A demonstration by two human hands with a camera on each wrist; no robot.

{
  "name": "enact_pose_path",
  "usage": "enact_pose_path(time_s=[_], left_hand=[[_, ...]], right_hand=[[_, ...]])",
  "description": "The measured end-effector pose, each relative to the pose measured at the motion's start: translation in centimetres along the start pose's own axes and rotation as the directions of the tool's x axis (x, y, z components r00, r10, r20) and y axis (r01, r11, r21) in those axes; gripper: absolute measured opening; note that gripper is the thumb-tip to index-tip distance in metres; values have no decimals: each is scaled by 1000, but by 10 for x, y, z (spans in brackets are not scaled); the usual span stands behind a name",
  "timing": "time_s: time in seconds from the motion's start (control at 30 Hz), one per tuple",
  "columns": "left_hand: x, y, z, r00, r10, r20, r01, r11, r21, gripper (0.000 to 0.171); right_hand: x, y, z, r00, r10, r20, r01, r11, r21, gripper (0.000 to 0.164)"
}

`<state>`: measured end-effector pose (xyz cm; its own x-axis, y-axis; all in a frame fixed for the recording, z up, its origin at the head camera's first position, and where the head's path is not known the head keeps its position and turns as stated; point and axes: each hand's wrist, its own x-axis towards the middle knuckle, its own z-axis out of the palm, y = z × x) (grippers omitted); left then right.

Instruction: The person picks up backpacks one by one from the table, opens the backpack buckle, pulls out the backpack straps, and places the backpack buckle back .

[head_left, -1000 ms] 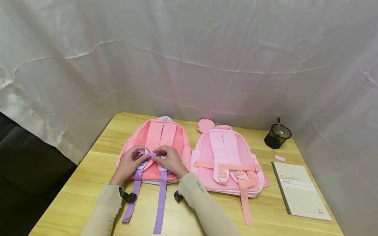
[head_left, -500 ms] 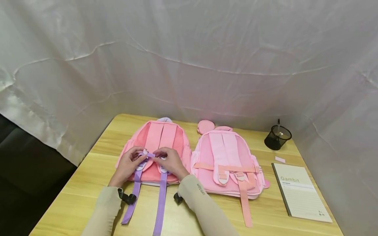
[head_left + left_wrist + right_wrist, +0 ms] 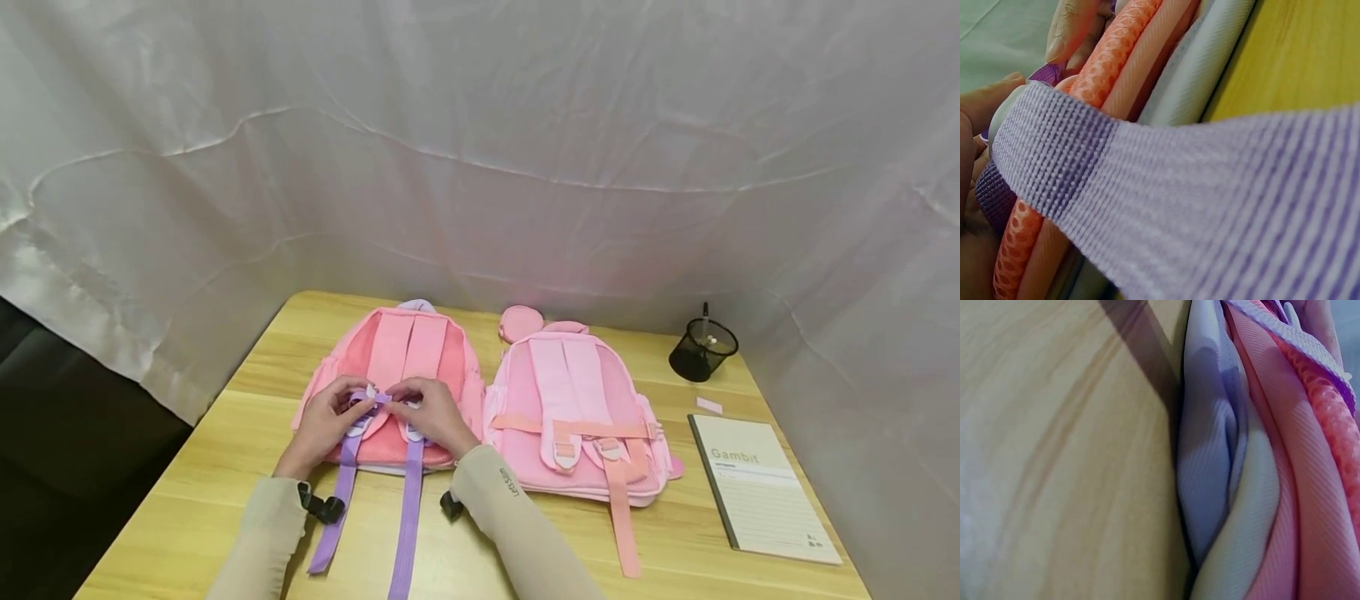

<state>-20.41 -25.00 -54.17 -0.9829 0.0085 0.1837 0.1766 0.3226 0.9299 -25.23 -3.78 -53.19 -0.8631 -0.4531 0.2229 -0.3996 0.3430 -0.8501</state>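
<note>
On the table (image 3: 225,492), we see the coral backpack (image 3: 427,350) lying straps-up, a white clip (image 3: 371,390) pinched in the left hand (image 3: 322,423) and purple webbing (image 3: 383,398) pinched in the right hand (image 3: 437,412). Both purple tails (image 3: 407,525) lie loose, so we judge the strap work unfinished; how far the webbing is threaded, we cannot tell.
</note>
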Motion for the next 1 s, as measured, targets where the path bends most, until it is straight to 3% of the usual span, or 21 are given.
enact_pose_path(time_s=[0.47,1.0], left_hand=[[5,0,3,1000,0,-12,-1,996,-86,30],[-2,-1,2,1000,17,3,-17,999,49,26]], right_hand=[[1,3,-5,1000,27,-10,-27,1000,8,21],[0,2,1,1000,4,7,-3,999,-38,19]])
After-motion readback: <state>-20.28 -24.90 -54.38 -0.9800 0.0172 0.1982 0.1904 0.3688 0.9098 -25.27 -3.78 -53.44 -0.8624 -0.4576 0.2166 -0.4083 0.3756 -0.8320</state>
